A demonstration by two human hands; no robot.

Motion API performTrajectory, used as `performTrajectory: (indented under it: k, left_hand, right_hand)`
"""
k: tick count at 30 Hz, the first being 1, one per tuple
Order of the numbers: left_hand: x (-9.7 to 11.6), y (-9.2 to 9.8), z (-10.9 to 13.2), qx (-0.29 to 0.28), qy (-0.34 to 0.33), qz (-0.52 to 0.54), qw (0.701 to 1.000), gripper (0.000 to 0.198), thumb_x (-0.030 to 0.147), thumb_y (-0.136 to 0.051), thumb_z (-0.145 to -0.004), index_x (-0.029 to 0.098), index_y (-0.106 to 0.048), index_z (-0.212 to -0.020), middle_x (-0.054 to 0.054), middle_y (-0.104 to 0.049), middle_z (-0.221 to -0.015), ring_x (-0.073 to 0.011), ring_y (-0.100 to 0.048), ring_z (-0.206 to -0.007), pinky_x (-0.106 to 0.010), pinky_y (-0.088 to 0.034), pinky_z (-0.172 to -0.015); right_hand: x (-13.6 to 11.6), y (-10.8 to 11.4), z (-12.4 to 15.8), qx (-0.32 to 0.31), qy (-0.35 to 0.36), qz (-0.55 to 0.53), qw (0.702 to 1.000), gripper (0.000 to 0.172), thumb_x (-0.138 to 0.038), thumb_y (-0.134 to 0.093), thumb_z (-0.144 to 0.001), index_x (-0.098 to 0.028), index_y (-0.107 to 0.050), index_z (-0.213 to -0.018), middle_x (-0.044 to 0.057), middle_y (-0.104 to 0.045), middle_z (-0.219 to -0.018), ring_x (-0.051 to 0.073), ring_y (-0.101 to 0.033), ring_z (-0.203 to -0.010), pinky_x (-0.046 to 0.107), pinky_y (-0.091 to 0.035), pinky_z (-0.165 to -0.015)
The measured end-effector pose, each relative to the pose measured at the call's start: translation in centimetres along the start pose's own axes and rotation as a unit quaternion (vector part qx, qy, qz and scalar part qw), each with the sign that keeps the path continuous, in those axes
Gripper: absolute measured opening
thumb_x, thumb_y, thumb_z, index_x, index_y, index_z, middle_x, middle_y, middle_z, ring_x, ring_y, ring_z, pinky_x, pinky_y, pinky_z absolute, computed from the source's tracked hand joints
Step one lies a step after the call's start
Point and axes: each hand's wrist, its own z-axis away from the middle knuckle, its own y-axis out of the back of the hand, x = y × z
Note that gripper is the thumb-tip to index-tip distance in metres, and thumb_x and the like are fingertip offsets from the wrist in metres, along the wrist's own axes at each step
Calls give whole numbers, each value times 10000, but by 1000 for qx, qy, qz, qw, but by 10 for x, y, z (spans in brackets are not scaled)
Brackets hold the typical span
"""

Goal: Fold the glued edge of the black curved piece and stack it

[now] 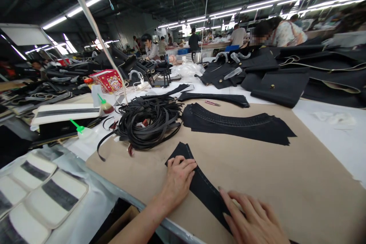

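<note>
A long, curved black strip of material [204, 183] lies slantwise on the brown work sheet, a pale line of marks running along its right edge. My left hand [178, 179] rests over its far end, fingers laid across the surface and pressing down. Nearer to me, my right hand [254, 219] touches the strip's right edge with the index fingertip, thumb on the strip. Something pale shows between that thumb and the fingers, too hidden to name. Beyond my hands is a stack of similar curved black pieces [237, 122], with another narrow black stack [214, 98] behind it.
A coil of black straps [148, 122] sits left of the stacks. Small pink-handled snips [212, 103] lie between them. Glue bottles with green nozzles [84, 131] stand at left, above white panels [65, 194]. Black bags [278, 84] pile up at back right; people work beyond.
</note>
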Motion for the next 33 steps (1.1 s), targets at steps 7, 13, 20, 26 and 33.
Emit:
performTrajectory:
  k: [7, 13, 20, 26, 33]
  left_hand:
    - [-1, 3, 2, -9, -11, -18, 1000, 302, 164, -465, -935, 290, -584, -1182, 38, -609, -1267, -224, -453, -1081, -442, -298, -905]
    - [-1, 8, -5, 0, 5, 28, 1000, 238, 169, -533, -903, 274, -645, -1084, 18, -646, -1175, -220, -460, -1083, -422, -331, -912]
    - [-1, 13, -17, 46, 53, 59, 996, 280, 157, -475, -920, 291, -678, -1057, -24, -644, -1090, -210, -508, -1064, -407, -360, -883]
    - [-5, 1, 2, -16, -78, -2, 997, 373, 143, -485, -908, 324, -573, -1222, 11, -645, -1192, -222, -449, -1190, -443, -270, -953]
    - [2, 7, 0, 3, -14, 26, 1000, 349, 90, -503, -873, 336, -651, -1072, 24, -612, -1188, -190, -472, -1145, -392, -317, -950]
  right_hand:
    - [-37, -50, -39, -47, -64, -40, 996, 340, -180, -407, -895, -167, -562, -1198, 39, -635, -1000, 221, -525, -821, 401, -314, -732]
    - [-35, -59, -33, -57, -54, -18, 997, 331, -170, -453, -858, -177, -576, -1166, 38, -627, -990, 232, -515, -808, 414, -314, -709]
    - [-35, -50, -37, -112, -70, -27, 991, 387, -196, -495, -869, -179, -535, -1253, 43, -627, -1022, 237, -519, -836, 412, -336, -719]
    - [-37, -49, -35, -119, -77, -33, 989, 336, -172, -469, -869, -193, -567, -1190, 52, -630, -1028, 243, -509, -847, 423, -335, -736]
    - [-36, -48, -30, -79, -92, -54, 991, 516, -145, -459, -852, -181, -392, -1363, 45, -633, -1022, 232, -525, -832, 395, -346, -723]
